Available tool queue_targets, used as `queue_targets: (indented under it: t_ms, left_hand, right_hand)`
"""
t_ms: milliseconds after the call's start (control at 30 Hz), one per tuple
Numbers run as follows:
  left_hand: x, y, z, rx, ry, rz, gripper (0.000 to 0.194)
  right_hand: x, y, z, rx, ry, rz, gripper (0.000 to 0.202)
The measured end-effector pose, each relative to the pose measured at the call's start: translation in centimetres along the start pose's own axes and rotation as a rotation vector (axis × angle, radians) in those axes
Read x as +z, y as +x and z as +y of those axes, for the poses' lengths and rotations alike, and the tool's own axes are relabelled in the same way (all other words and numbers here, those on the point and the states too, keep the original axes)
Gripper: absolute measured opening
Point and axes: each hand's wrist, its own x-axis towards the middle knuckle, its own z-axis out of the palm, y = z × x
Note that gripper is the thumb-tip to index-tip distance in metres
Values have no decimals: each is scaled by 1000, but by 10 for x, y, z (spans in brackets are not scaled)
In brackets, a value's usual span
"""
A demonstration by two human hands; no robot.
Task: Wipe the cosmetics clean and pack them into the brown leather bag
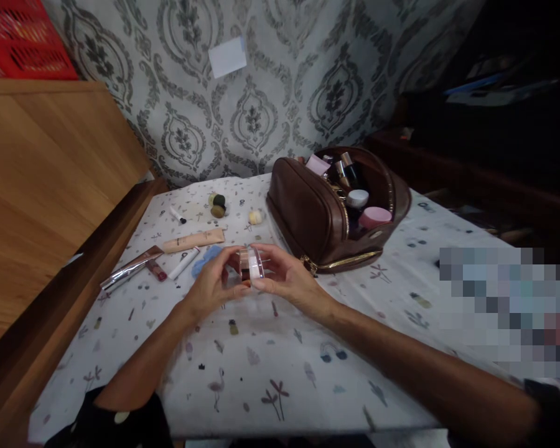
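Above the patterned tablecloth, a small round cosmetic jar (251,265) with clear walls is held on its side between both hands. My left hand (216,278) pinches its coppery left end with thumb and fingers. On the opposite side, my right hand (292,278) grips the clear and whitish part. Whether the two parts are joined, I cannot tell. Just behind my left hand lies a crumpled blue item (205,260), partly hidden. A peach squeeze tube (193,241), a white stick (185,264), a dark red lip tube (157,270) and a shiny silver tube (130,269) lie left of it.
A brown makeup bag (303,208) stands unzipped at the right, holding several cosmetics, including a pink jar (374,217). Small green items (218,205) and a yellow jar (255,216) sit toward the back. A wooden panel (51,186) borders the left; patterned wallpaper (270,81) rises behind.
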Motion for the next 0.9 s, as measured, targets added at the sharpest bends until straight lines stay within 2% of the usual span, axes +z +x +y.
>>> queue_targets:
  t_ms: [133,300,400,500,567,667,733,833,900]
  left_hand:
    - [3,-1,-3,11,-3,21,73]
    - [6,-1,3,28,96,55,78]
    - [5,0,4,152,243,46,76]
    - [4,1,3,325,389,6,65]
    - [4,0,2,354,428,-30,68]
    - [5,-2,0,224,354,-29,96]
    - [6,-4,1,87,262,-2,105]
    - [8,-4,6,-60,205,14,86]
    - [8,-2,10,-80,215,24,76]
  right_hand:
    - [1,0,-1,14,-5,13,68]
    - [2,0,-2,45,-21,43,67]
    - [2,1,-2,99,37,67,59]
    - [4,1,-2,174,187,60,52]
    - [5,1,-3,196,256,41,49]
    - [6,1,-5,168,243,55,47]
    - [5,1,-4,132,155,90,50]
    - [2,1,-1,88,2,113,57]
    - [0,2,0,80,-44,103,59]
